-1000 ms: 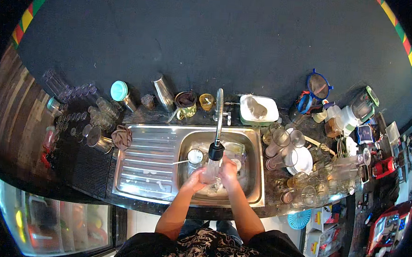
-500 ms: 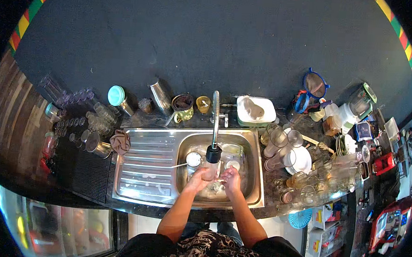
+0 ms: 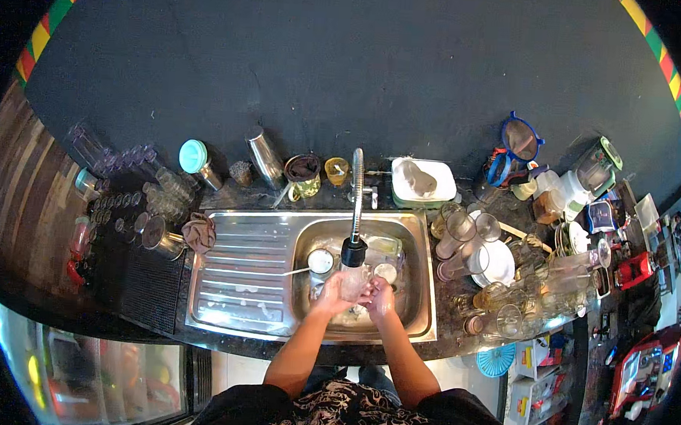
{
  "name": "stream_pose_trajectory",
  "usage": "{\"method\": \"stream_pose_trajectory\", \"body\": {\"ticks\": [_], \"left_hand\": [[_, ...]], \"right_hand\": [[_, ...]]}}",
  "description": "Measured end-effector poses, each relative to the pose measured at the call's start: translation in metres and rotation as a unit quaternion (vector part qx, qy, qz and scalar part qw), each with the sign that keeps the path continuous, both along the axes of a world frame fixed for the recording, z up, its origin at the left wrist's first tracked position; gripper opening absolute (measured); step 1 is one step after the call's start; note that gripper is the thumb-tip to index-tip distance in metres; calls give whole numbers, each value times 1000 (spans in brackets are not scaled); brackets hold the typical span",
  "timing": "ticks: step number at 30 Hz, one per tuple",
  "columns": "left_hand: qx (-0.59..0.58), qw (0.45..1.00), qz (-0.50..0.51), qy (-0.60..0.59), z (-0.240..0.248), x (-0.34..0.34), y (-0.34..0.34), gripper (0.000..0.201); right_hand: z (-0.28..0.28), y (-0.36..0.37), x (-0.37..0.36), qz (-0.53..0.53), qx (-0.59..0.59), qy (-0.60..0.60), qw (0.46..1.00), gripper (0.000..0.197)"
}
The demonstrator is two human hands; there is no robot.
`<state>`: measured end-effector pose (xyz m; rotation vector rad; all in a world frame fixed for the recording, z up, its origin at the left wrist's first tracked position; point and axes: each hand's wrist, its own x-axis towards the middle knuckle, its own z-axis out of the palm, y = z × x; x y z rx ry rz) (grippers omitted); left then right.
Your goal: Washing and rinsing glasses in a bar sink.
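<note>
Below the black spray head of the flexible metal faucet point(image 3: 354, 252), a clear drinking glass point(image 3: 354, 284) is held over the steel sink point(image 3: 426, 294). My left hand point(image 3: 331, 297) is wrapped round its left side. On the other side, the curled fingers of my right hand point(image 3: 381, 298) meet the glass near its rim. Water seems to run onto it, though the stream is hard to make out. In the basin behind my hands sit a white-topped cup point(image 3: 320, 261) with a pale handle sticking out left, and a small round pale cup point(image 3: 386, 272).
Left of the basin is a ribbed drainboard point(image 3: 241, 273), with a brown cloth point(image 3: 198, 233) at its corner. Several glasses point(image 3: 496, 321) crowd the right counter beside white plates point(image 3: 496, 263). A white tub point(image 3: 423, 182), mugs and a steel shaker point(image 3: 264, 158) line the wall.
The glass has tilted and shifted slightly right under the faucet. My right hand has come in against it, and my left hand has turned a little with it.
</note>
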<state>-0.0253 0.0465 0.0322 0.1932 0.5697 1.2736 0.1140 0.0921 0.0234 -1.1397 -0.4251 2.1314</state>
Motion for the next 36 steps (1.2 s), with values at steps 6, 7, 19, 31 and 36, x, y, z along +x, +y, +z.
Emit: {"method": "stream_pose_trajectory", "body": {"ticks": [6,7,19,31,36], "left_hand": [[-84,988,125,15,3,-3,0,46],[-97,989,111,13,2,-9,-3,45],[-69,997,0,-25,-8,-3,-18,43],[16,584,268,766,2,-13,-16,52],[-110,913,211,330,25,-17,-23,43]], "right_hand": [[-5,-7,-1,9,-5,-53,999,34],[-5,-8,-3,14,-4,-56,998,37],[-7,-4,8,23,-61,-24,998,21],[15,-13,-47,45,37,154,986,56],[5,-22,-47,-26,248,25,968,46]]}}
